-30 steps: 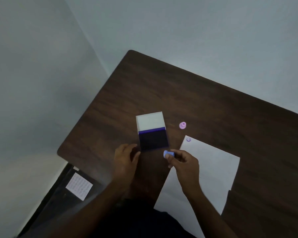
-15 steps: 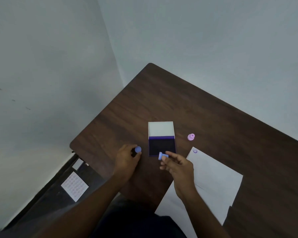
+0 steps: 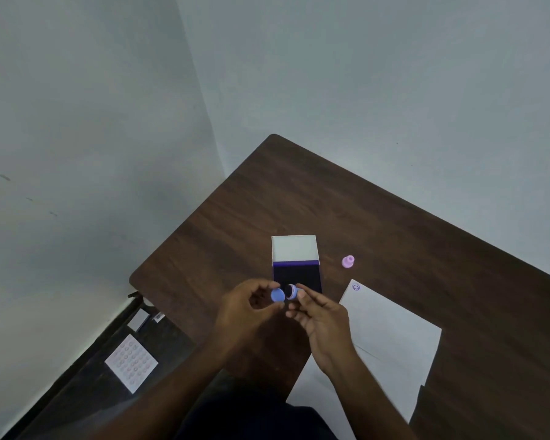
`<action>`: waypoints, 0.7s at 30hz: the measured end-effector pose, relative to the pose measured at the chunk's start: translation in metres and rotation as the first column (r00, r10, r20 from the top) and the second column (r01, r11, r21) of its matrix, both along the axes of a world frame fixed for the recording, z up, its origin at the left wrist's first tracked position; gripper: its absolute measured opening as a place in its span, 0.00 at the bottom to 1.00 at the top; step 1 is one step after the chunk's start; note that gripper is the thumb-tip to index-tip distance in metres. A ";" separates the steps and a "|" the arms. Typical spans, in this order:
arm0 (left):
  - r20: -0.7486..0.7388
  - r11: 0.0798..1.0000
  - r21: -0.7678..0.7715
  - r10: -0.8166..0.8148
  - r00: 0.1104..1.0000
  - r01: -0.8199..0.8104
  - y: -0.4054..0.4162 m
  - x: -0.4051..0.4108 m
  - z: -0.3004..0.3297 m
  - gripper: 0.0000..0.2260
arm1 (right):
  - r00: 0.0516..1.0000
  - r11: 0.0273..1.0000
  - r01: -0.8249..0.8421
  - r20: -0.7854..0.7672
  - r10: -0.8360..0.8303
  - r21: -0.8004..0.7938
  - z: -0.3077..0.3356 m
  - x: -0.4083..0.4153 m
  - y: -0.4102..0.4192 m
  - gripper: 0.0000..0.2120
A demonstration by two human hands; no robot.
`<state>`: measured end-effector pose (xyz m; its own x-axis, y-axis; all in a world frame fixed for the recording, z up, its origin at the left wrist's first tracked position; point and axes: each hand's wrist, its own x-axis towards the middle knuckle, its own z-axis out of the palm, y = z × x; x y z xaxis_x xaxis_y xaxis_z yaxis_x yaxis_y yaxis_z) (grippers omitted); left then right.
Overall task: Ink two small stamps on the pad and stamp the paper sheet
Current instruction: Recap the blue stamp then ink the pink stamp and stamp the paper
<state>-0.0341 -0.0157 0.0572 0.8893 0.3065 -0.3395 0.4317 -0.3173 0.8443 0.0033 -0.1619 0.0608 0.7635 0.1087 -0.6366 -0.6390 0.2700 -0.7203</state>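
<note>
Left grip: left hand (image 3: 248,308) pinching blue cap (image 3: 277,295).
Right grip: right hand (image 3: 323,319) pinching blue stamp (image 3: 292,291), touching the cap at 3 o'clock.
Pad (image 3: 297,276): open, just behind both hands at 12 o'clock, partly hidden.
Pink stamp (image 3: 348,261): upright on worktop (image 3: 394,236), 2 o'clock.
Paper (image 3: 391,338): 4 o'clock, smiley print (image 3: 356,286) at far corner.

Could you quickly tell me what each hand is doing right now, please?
Left hand: closed on the round blue cap, pinched at the fingertips.
Right hand: closed on the blue stamp, held over the ink pad.
</note>
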 end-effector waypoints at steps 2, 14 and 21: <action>0.025 0.999 -0.047 -0.024 0.999 0.025 0.000 -0.003 0.007 0.14 | 1.000 1.000 -0.014 -0.002 0.014 -0.009 0.002 -0.001 0.002 0.11; 0.185 0.997 -0.050 -0.056 0.981 0.067 -0.001 0.002 0.025 0.12 | 0.992 0.990 -0.078 0.090 0.089 -0.121 0.014 0.001 0.008 0.12; 0.183 0.999 -0.027 -0.023 0.983 0.028 0.003 0.005 0.026 0.18 | 0.995 0.996 -0.052 0.086 0.057 -0.066 0.015 0.002 0.007 0.11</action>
<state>-0.0294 -0.0127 0.0835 0.9445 0.2753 -0.1794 0.2617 -0.2999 0.9174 0.0058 -0.1553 0.0763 0.8110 0.1128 -0.5740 -0.5847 0.1881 -0.7892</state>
